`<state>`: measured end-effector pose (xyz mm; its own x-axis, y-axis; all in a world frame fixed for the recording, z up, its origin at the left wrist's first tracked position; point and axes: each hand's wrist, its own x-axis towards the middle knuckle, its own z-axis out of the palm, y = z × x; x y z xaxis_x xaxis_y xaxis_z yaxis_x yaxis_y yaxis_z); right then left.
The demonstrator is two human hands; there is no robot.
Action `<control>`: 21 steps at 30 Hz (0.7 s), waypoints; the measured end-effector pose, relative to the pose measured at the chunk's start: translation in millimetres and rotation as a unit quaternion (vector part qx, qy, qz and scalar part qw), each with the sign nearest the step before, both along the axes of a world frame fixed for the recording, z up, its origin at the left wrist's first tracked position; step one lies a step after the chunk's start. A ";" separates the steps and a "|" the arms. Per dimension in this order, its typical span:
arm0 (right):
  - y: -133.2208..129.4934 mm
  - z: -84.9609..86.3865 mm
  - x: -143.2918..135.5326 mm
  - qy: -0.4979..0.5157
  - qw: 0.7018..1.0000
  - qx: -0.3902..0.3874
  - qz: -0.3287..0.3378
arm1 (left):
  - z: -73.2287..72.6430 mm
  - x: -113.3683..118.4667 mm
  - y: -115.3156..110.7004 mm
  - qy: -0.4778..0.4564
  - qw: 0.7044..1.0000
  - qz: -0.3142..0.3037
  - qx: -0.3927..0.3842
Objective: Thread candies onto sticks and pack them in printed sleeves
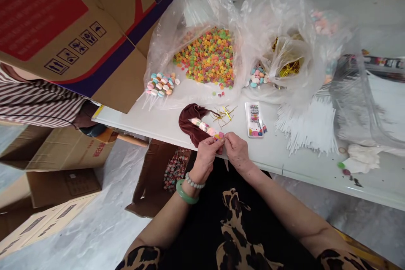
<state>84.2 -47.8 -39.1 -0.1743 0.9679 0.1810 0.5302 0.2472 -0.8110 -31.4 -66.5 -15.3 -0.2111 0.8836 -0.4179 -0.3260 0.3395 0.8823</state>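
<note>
Between my hands is a candy stick (205,126), a row of pastel candies in a clear wrapper with a pink printed end. My left hand (209,154) pinches that printed end. My right hand (236,151) is closed, its fingertips pressed together at the same end; whatever lies inside them is hidden. The candy stick's far end rests over a dark brown cloth (190,124) at the table edge. Loose gold twist ties (226,114) lie just beyond my fingers. A stack of printed label cards (254,120) is to the right of them.
Ring candies (209,57) fill an open plastic bag, with candies on sticks (160,84) at its left. Another plastic bag (278,12) holds gold ties. White sticks (311,126) lie at right. A large carton (95,21) overhangs the left; a box of wrapped candies (148,181) stands below.
</note>
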 end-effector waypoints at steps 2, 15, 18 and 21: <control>1.1 -4.1 0.5 -0.014 1.000 0.023 0.000 | -0.8 1.5 -2.4 -0.010 0.999 -0.030 0.010; -9.7 11.6 -2.9 0.030 0.997 0.021 0.069 | 2.6 -13.9 8.1 -0.126 0.988 0.092 -0.013; -6.5 15.4 -5.2 0.134 0.977 -0.154 0.068 | -1.9 -11.4 7.9 -0.145 0.983 0.115 -0.004; -5.2 15.7 -7.4 0.140 0.973 -0.173 0.063 | -4.6 -9.7 8.3 -0.203 0.972 0.119 0.023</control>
<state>76.7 -53.0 -23.5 -0.2856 0.9537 -0.0947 0.2591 -0.0183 -0.9657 -41.1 -58.3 -19.9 -0.2386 0.8493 -0.4709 -0.7144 0.1749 0.6776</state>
